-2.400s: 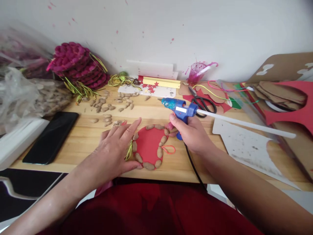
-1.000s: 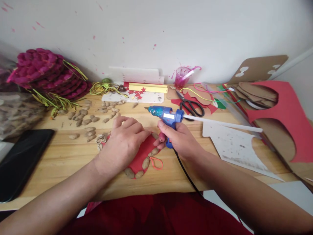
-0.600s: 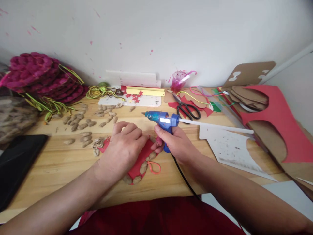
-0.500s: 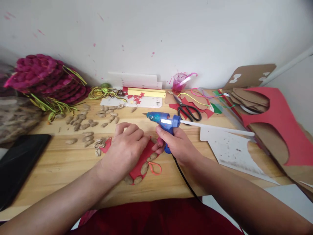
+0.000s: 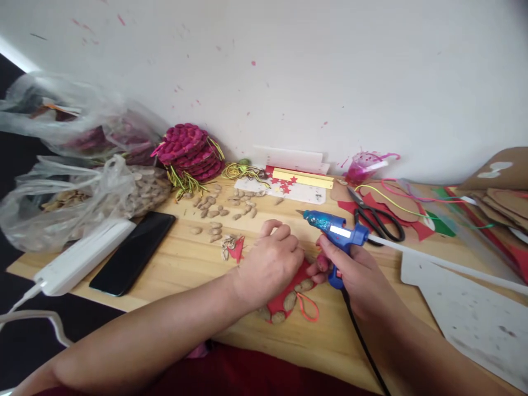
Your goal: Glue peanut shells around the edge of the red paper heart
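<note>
Low over the table, my left hand (image 5: 270, 264) has its fingers curled down above a red piece (image 5: 284, 297); what its fingertips hold, if anything, is hidden. Peanuts in shells (image 5: 290, 301) line the near edge of that piece, and an orange loop (image 5: 308, 308) sticks out to its right. My right hand (image 5: 350, 267) grips a blue glue gun (image 5: 330, 224), its nozzle pointing left and a long white glue stick (image 5: 412, 252) coming out of the back. The right fingertips are close to the red piece's far edge.
Loose peanuts (image 5: 212, 206), a black phone (image 5: 134, 250), a white power strip (image 5: 84, 256) and plastic bags (image 5: 61, 203) lie left. Pink discs (image 5: 185, 148) are stacked behind. Scissors (image 5: 375, 214), a pink-stained cup (image 5: 363, 168) and cardboard pieces (image 5: 509, 201) are at right.
The view has swung left, bringing the bags and power strip into sight. Both hands keep nearly the same pose over the red piece, the glue gun still in my right hand.
</note>
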The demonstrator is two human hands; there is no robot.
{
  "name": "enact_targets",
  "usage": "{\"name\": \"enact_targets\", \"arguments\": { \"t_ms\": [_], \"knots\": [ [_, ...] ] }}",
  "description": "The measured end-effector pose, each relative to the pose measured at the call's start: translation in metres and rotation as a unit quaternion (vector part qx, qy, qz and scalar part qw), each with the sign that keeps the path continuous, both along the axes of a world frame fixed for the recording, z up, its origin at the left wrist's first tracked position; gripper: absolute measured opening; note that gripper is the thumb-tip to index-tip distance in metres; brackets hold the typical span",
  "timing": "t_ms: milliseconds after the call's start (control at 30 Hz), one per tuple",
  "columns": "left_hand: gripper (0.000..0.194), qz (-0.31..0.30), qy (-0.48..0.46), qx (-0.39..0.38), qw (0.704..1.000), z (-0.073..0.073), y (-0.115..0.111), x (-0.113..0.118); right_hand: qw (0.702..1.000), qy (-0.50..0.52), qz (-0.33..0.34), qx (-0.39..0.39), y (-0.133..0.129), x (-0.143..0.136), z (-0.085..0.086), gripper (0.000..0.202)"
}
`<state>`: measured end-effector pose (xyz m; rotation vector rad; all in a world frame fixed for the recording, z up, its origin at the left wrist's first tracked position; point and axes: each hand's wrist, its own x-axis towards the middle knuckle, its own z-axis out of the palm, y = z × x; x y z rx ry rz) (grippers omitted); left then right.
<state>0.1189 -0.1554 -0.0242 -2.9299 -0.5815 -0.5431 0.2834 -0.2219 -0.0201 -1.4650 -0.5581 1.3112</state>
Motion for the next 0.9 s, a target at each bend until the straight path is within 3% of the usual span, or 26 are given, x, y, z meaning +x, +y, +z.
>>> {"name": "enact_targets", "arguments": {
  "t_ms": [900],
  "knots": [
    [0.025, 0.008, -0.007, -0.006, 1.0, -0.002, 0.001, 0.0016, 1.0, -0.021, -0.017, -0.012, -0.0009, -0.0019, 0.0045, 0.049]
  ]
}}
